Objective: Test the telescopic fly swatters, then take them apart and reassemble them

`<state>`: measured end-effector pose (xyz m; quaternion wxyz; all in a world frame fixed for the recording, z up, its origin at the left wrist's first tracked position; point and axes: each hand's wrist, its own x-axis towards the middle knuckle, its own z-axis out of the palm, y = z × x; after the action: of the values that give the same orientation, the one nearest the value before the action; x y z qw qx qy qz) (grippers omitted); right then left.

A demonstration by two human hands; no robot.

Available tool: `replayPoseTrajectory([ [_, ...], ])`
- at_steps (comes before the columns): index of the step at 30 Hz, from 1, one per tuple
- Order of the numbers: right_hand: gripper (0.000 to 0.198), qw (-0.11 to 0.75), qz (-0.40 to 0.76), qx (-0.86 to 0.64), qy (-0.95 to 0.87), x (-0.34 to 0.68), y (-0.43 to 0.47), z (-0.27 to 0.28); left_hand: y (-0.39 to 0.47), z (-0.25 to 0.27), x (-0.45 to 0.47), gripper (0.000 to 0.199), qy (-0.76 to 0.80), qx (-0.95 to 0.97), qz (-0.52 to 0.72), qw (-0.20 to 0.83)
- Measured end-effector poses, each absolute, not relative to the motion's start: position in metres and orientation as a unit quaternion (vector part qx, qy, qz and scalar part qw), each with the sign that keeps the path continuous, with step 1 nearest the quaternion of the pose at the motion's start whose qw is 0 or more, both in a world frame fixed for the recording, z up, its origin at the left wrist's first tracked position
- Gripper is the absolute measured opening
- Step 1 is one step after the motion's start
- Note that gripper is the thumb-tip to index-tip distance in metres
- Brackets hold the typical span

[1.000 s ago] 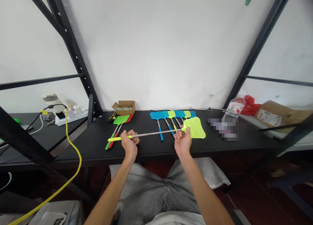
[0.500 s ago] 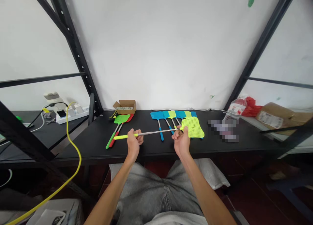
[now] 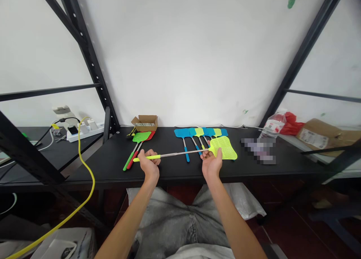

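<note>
A yellow fly swatter (image 3: 225, 148) with an extended metal shaft is held level above the black table. My left hand (image 3: 149, 165) is closed round its yellow handle. At the other end, my right hand (image 3: 211, 163) grips it where the shaft meets the perforated head, thumb lying on the head. Behind it, several blue and yellow fly swatters lie in an overlapping row, including a blue fly swatter (image 3: 182, 133). To the left, a green fly swatter (image 3: 141, 137) partly covers a red fly swatter (image 3: 149, 136).
An open cardboard box (image 3: 145, 122) stands against the wall. A plastic bottle (image 3: 273, 124), a red bag (image 3: 291, 124) and a brown package (image 3: 324, 137) sit at the right. At left are a power strip (image 3: 94, 131) and a yellow cable (image 3: 91, 180); black shelf posts flank the table.
My left hand has shifted left along the handle, toward its end. My right thumb has moved slightly further onto the swatter's head. The view has shifted slightly.
</note>
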<state>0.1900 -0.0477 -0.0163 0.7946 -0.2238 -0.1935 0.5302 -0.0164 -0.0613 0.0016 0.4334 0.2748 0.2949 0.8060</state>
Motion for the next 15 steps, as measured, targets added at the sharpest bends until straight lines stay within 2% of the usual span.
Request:
replayPoseTrajectory([
  [6,0.041,0.83,0.476,-0.243,-0.161,0.1904,-0.0425,-0.0196,-0.0621,-0.0002,-0.0166,0.049,0.295,0.253,0.824,0.412],
  [15,0.031,0.832,0.472,-0.25,-0.152,0.1886,-0.0437,-0.0155,-0.0591,-0.0031,-0.0178,0.04,0.303,0.275,0.805,0.43],
])
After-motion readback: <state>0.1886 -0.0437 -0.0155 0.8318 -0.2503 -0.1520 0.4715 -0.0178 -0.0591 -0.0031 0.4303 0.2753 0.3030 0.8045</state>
